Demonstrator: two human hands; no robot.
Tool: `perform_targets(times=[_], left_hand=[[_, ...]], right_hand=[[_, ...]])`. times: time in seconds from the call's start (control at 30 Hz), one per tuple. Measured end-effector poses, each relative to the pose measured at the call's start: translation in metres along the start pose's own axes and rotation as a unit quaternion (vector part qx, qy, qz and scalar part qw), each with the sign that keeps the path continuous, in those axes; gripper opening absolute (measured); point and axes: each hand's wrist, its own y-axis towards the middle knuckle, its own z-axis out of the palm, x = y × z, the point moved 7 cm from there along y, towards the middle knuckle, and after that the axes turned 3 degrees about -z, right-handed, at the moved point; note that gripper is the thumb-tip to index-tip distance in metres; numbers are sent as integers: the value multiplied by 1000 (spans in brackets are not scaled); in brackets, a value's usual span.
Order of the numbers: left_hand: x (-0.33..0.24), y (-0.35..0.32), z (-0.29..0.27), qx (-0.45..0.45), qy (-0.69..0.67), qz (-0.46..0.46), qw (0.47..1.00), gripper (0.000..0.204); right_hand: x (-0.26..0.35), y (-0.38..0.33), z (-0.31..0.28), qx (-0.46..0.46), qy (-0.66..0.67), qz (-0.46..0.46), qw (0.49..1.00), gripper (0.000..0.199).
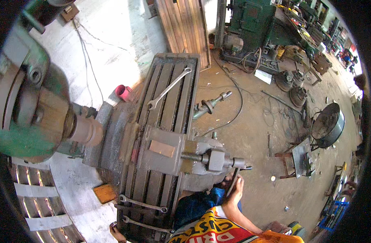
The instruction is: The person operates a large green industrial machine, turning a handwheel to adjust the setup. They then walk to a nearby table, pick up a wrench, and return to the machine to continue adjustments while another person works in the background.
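The dark, slim metal bar [234, 178] hangs down from the outer end of the grey metal vise [175, 146], on the side near to the person. The right hand [236, 191] is at this bar; its fingers are bent and appear closed around it, with only a small opening between them. The thick threaded steel screw [191, 156] of the vise lies bare behind a block-shaped end piece. On top of the vise rests a flat, brown, rectangular plate [162, 148].

The vise sits across the long, grey, slotted metal table [167, 111]. Toward the far end of the table one long silver wrench [169, 89] lies slantwise. At the near end lie two more silver wrenches, an upper one [143, 204] and a lower one [145, 225], one beside the other.

The left hand [117, 233] is beside the near end of the table, at the left; I cannot tell how far its fingers are open, or whether they hold something. Left of the table stand a red cup [122, 92] and a large green machine head [29, 139].
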Motion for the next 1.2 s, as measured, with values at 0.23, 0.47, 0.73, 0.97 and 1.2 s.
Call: perform_targets(times=[0.23, 0.47, 0.73, 0.97, 1.2], left_hand=[[-19, -11, 7, 32, -33, -59, 997, 34], [-15, -10, 8, 33, -86, -91, 992, 35], [-7, -13, 4, 7, -83, -78, 993, 36], [10, -9, 1, 36, -82, -99, 991, 32], [11, -2, -1, 67, -101, -26, 992, 32]], right_hand=[[-71, 51, -29, -104, 146, 173, 968, 26], [-37, 220, 73, 115, 196, 104, 968, 71], [176, 116, 261, 613, 28, -28, 789, 79], [196, -51, 215, 664, -371, -297, 577, 100], [136, -82, 119, 371, -554, -329, 669, 72]])
